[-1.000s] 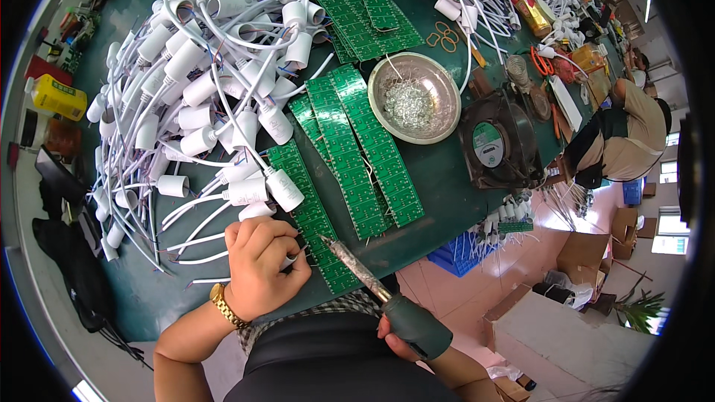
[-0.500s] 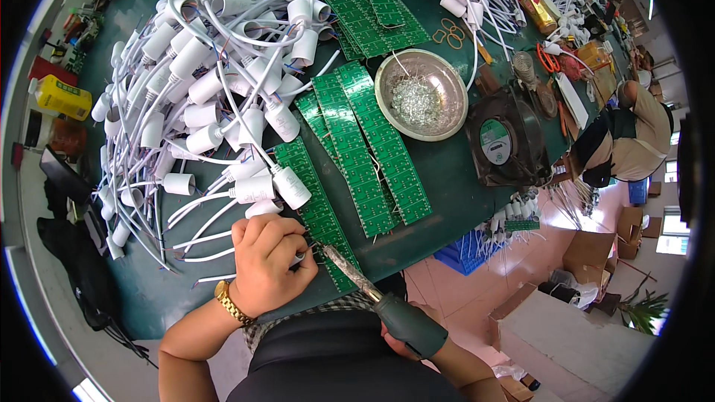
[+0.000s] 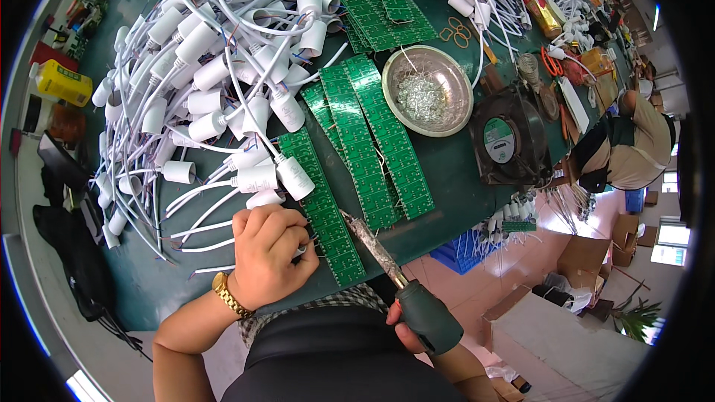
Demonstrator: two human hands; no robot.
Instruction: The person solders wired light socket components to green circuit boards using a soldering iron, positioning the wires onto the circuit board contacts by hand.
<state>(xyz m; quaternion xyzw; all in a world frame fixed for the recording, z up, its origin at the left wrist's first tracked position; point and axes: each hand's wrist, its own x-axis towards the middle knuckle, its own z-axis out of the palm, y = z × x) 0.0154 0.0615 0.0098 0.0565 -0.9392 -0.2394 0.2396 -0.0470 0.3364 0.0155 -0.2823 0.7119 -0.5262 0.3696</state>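
Note:
My right hand [image 3: 403, 330] is wrapped round the dark green handle of a soldering iron [image 3: 378, 253]. The iron's crusted metal shaft slants up and left, its tip just right of a long green circuit board [image 3: 328, 219]. My left hand [image 3: 272, 248] is closed at the board's left edge, with a gold watch on its wrist. A small pale piece shows between its fingers, too hidden to name. Thin wire ends stick out by the fingertips toward the board. White lamp holders [image 3: 296, 177] with cables lie right above this hand, one overlapping the board's edge.
A big heap of white lamp holders [image 3: 205, 74] fills the left of the table. More circuit boards [image 3: 361, 145] lie ahead, beside a metal bowl [image 3: 458, 97] of solder-like scraps. A black fan [image 3: 510, 141] stands at the right edge. Another person [image 3: 640, 141] sits farther right.
The soldering iron's tip has moved up and right, away from the left fingertips and off the near board. My left hand stays closed at the board's edge. The view has shifted slightly.

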